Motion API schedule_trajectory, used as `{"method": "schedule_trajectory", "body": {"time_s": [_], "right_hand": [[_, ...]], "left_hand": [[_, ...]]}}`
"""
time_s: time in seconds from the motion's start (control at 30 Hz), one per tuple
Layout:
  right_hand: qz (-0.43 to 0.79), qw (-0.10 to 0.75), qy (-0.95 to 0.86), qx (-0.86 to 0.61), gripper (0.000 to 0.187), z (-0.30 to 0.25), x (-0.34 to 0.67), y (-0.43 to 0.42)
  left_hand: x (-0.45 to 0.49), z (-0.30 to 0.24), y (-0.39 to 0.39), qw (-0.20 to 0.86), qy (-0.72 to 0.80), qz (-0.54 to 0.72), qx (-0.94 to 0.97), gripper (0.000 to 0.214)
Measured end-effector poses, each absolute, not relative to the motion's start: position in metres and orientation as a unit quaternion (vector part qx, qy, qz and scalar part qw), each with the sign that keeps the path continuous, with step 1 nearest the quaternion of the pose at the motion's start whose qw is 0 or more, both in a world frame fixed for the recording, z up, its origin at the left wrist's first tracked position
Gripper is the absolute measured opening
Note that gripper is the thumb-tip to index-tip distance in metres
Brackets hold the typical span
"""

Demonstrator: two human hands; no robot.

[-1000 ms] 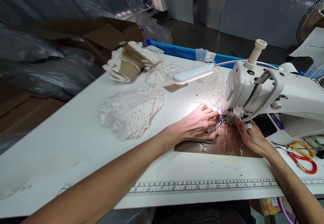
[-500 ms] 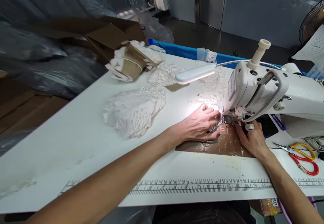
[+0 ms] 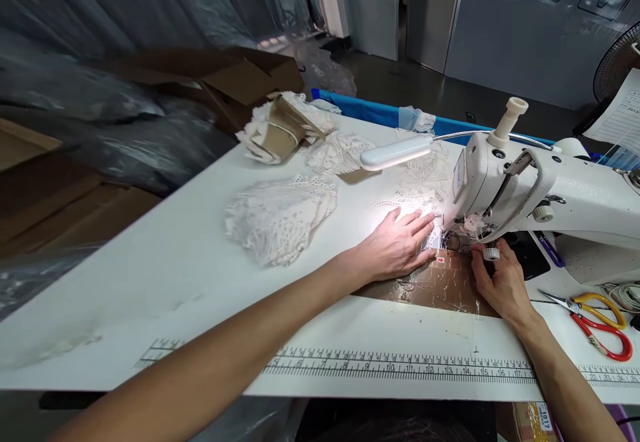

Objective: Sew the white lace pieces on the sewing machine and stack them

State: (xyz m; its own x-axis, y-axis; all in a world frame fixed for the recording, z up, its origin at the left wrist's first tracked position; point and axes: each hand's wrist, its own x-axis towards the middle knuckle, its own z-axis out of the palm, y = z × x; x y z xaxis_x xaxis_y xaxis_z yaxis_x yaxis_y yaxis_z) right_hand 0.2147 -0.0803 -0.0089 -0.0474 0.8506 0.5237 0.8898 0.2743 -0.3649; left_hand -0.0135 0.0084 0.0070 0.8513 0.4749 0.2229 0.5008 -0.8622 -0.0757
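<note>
My left hand (image 3: 400, 242) lies flat, fingers spread, on white lace fabric (image 3: 417, 195) under the bright lamp, just left of the needle area of a white sewing machine (image 3: 500, 182). On the other side of the presser foot is my right hand (image 3: 505, 282), its fingers bent together. The machine's knob and thread guard cover its fingertips, so what they hold, if anything, is hidden. A brown, tape-covered plate (image 3: 425, 292) lies beneath both hands.
A pile of lace pieces (image 3: 283, 219) and a tied lace bundle (image 3: 285, 129) lie to the left. The lamp (image 3: 397, 153) hangs over the fabric. Scissors (image 3: 595, 322) and a dark phone-like slab (image 3: 530, 259) lie at right. A ruler strip (image 3: 400, 365) runs along the front edge.
My left hand's fingers have uncurled from a bent grip and now lie flat on the lace. My right hand stays beside the needle area. The whole view has shifted slightly.
</note>
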Motion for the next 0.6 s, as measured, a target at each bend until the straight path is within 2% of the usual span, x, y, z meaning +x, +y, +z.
{"method": "schedule_trajectory", "body": {"time_s": [0.13,0.23,0.3,0.47,0.6], "right_hand": [[-0.050,0.350,-0.746,-0.564,0.031,-0.003,0.209,-0.085],[-0.065,0.423,-0.755,-0.496,0.045,0.002,0.203,-0.086],[-0.080,0.479,-0.756,-0.439,0.048,0.008,0.198,-0.085],[-0.143,0.524,-0.763,-0.351,0.040,0.037,0.188,-0.098],[-0.156,0.528,-0.742,-0.381,0.028,0.067,0.202,-0.144]], "left_hand": [[-0.015,0.010,0.007,0.090,-0.276,-0.128,-0.948,0.037],[-0.016,0.013,0.019,0.087,-0.294,-0.178,-0.935,0.026],[-0.014,0.016,0.030,0.075,-0.274,-0.180,-0.942,0.030],[-0.001,0.022,0.052,0.034,-0.161,-0.093,-0.982,0.024],[-0.001,0.019,0.061,0.029,-0.183,-0.090,-0.979,0.017]]}}
